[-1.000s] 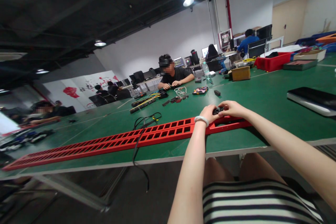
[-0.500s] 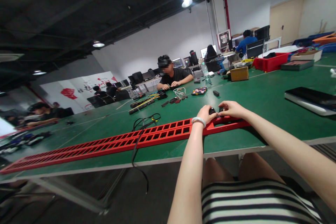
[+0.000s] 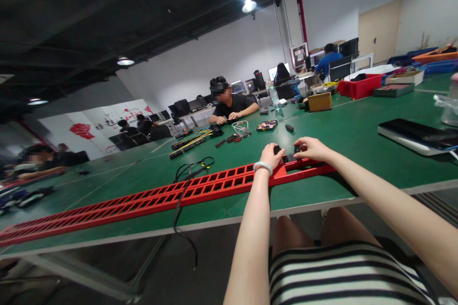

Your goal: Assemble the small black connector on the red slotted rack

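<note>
On the green table lies a long red slotted frame (image 3: 214, 182), running from the far left to under my hands. My left hand (image 3: 270, 156), with a pale bracelet at its wrist, has its fingers curled around a small black part (image 3: 277, 150) over the frame's right end. Facing it, my right hand (image 3: 312, 148) pinches another small black part (image 3: 297, 149). Between the two sits a dark piece (image 3: 287, 157), low against the frame. Whether these black pieces join each other cannot be made out.
A black cable (image 3: 184, 190) crosses the frame and hangs off the table's front edge. Beyond lie a small dark block (image 3: 289, 128), power strips (image 3: 191, 145) and a bottle (image 3: 275, 100). A tablet-like device (image 3: 417, 136) lies right. A co-worker (image 3: 232, 105) sits opposite.
My hands have drawn slightly apart, and more of the dark piece between them shows. The whole view has shifted a little.
</note>
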Demonstrator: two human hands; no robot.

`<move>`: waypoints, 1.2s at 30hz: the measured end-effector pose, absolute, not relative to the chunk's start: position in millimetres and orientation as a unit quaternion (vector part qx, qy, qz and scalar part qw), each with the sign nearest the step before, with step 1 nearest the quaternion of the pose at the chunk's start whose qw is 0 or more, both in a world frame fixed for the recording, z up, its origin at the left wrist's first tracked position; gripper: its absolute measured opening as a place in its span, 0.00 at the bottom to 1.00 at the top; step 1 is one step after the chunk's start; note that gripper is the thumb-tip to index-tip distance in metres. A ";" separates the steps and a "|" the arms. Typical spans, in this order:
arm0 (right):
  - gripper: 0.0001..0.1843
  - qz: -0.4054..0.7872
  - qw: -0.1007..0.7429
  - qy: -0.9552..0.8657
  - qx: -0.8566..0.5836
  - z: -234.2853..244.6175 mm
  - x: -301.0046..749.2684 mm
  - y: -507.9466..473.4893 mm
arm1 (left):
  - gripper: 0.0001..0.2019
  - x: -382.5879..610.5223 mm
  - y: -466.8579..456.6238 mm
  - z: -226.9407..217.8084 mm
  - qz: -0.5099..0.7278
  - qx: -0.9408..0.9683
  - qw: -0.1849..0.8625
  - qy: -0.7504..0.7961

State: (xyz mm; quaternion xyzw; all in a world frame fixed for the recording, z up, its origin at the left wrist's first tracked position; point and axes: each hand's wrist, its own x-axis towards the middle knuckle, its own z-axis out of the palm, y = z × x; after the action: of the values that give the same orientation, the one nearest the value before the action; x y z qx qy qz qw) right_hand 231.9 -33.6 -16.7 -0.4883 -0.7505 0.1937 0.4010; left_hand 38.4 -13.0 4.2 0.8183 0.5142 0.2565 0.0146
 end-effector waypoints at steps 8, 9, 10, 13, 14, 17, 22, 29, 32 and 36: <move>0.25 0.201 0.401 -0.750 -0.486 -12.9 227.5 -37.1 | 0.17 36.6 -9.0 2.3 0.272 0.804 0.003 0.529; 0.25 0.198 0.401 -0.754 -0.480 -12.4 227.0 -38.6 | 0.17 36.4 -8.2 1.5 0.273 0.801 0.002 0.533; 0.25 0.195 0.401 -0.759 -0.475 -11.9 226.7 -40.3 | 0.17 36.2 -7.4 0.6 0.275 0.798 0.002 0.536; 0.25 0.191 0.389 -0.773 -0.462 -10.3 226.0 -45.2 | 0.17 35.8 -5.5 -2.2 0.280 0.794 0.003 0.539; 0.25 0.193 0.383 -0.777 -0.461 -9.7 225.8 -46.5 | 0.18 35.6 -5.0 -3.1 0.284 0.795 0.003 0.536; 0.25 0.197 0.376 -0.779 -0.461 -8.1 225.6 -48.9 | 0.18 35.2 -3.8 -5.0 0.291 0.795 0.003 0.532; 0.20 0.159 0.395 -0.794 -0.433 -10.2 226.2 -46.5 | 0.18 34.8 -2.3 -6.0 0.297 0.787 0.004 0.540; 0.12 0.068 0.404 -0.815 -0.410 -16.9 219.2 -30.4 | 0.18 36.8 -3.8 -5.5 0.302 0.766 0.016 0.568; 0.09 0.064 0.349 -0.852 -0.386 -9.0 210.7 -27.9 | 0.18 38.1 -4.5 -6.1 0.310 0.759 0.015 0.572; 0.08 0.062 0.259 -0.893 -0.362 6.2 197.2 -27.8 | 0.18 38.7 -4.9 -6.7 0.310 0.754 0.022 0.579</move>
State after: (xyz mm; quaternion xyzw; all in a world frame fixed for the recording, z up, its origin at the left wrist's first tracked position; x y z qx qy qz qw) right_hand 197.2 -27.8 6.2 -0.3616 -0.8934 0.0621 0.2593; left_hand 38.7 -4.9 -6.7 0.7539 0.5789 0.3099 0.0220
